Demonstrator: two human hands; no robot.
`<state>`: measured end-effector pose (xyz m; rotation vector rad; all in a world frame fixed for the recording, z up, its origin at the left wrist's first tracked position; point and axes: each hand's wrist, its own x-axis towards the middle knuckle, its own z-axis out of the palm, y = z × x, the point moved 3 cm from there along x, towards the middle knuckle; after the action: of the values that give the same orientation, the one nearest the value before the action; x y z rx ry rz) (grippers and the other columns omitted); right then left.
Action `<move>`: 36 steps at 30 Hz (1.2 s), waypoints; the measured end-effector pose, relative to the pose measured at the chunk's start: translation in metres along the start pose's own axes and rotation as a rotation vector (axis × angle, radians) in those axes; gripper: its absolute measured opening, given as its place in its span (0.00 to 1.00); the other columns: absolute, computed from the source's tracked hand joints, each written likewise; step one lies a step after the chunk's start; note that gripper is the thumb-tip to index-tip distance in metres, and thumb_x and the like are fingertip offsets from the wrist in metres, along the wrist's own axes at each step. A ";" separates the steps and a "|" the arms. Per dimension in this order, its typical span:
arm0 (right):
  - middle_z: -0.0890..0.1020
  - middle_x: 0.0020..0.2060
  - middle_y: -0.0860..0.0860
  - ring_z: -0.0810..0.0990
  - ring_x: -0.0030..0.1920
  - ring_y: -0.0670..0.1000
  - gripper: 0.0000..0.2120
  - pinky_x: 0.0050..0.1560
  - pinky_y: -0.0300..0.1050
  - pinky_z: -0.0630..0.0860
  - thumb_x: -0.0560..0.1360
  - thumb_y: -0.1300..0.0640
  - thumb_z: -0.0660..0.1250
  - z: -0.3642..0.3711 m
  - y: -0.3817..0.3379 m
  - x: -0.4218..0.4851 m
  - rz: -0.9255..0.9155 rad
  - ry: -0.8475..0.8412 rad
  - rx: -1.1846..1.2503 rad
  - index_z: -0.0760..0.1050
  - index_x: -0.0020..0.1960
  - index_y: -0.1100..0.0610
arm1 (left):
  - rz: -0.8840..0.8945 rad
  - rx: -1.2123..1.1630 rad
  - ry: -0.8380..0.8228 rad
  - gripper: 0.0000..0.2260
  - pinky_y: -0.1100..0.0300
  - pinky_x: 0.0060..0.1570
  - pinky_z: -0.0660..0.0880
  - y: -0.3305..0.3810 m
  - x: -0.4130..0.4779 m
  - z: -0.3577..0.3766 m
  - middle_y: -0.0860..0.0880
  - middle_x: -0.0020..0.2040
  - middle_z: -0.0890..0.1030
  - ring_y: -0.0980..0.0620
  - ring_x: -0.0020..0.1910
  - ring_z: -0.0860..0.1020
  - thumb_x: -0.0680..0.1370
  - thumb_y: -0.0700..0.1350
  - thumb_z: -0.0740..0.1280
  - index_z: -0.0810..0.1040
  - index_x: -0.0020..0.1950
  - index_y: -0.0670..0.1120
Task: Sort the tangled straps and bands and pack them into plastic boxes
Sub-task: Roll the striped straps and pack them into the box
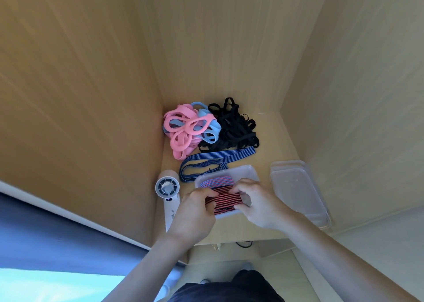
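Note:
A clear plastic box (243, 172) stands on the wooden desk near its front edge. Inside it lie a folded blue-and-red striped band (216, 182) and a folded red-and-black striped band (226, 197). My left hand (193, 212) grips the left end of the red-and-black band, and my right hand (257, 202) grips its right end, both over the box. Behind the box a dark blue striped strap (213, 161) lies loose. Further back sit a heap of pink bands (183, 129), several light blue bands (207, 122) and a tangle of black straps (234, 127).
A white handheld fan (167, 191) lies left of the box, close to the wooden side wall. Stacked clear boxes or lids (298, 191) stand to the right. Wooden walls enclose the desk (275, 145) on the left, back and right.

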<state>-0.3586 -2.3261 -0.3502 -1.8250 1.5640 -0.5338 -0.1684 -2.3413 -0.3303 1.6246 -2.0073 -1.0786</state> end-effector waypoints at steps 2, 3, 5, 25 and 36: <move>0.78 0.56 0.40 0.77 0.60 0.43 0.12 0.65 0.45 0.73 0.76 0.60 0.72 -0.001 0.000 -0.002 -0.009 -0.013 -0.008 0.79 0.60 0.53 | 0.058 0.059 0.030 0.14 0.71 0.53 0.69 0.000 -0.003 0.000 0.52 0.58 0.82 0.53 0.57 0.78 0.79 0.38 0.66 0.82 0.63 0.48; 0.77 0.57 0.40 0.77 0.60 0.43 0.13 0.66 0.43 0.72 0.77 0.61 0.71 -0.001 0.000 -0.003 -0.016 -0.017 -0.012 0.79 0.61 0.54 | 0.086 0.096 0.046 0.14 0.73 0.53 0.67 0.000 -0.005 0.000 0.53 0.59 0.82 0.55 0.58 0.77 0.79 0.38 0.66 0.82 0.63 0.49; 0.77 0.58 0.39 0.76 0.61 0.42 0.13 0.67 0.39 0.70 0.78 0.60 0.69 -0.001 -0.001 -0.005 -0.029 -0.022 -0.009 0.79 0.62 0.54 | 0.138 0.170 0.071 0.14 0.71 0.55 0.67 -0.001 -0.005 -0.001 0.57 0.61 0.81 0.57 0.61 0.75 0.79 0.40 0.68 0.82 0.62 0.52; 0.71 0.58 0.42 0.74 0.58 0.46 0.10 0.58 0.46 0.73 0.81 0.52 0.64 0.001 -0.012 -0.001 -0.052 -0.031 -0.221 0.75 0.61 0.54 | 0.390 0.322 -0.160 0.18 0.55 0.74 0.60 -0.013 0.052 -0.015 0.52 0.76 0.67 0.50 0.78 0.60 0.70 0.34 0.73 0.83 0.52 0.55; 0.72 0.60 0.40 0.69 0.60 0.46 0.16 0.59 0.43 0.70 0.79 0.49 0.66 0.007 -0.029 -0.003 -0.150 -0.052 -0.262 0.73 0.66 0.46 | 0.315 0.293 -0.321 0.15 0.65 0.65 0.62 -0.017 0.070 -0.010 0.60 0.70 0.68 0.55 0.73 0.65 0.68 0.41 0.75 0.75 0.44 0.60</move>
<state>-0.3346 -2.3199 -0.3341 -2.1486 1.5280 -0.3583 -0.1705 -2.4113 -0.3499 1.2526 -2.6303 -1.0126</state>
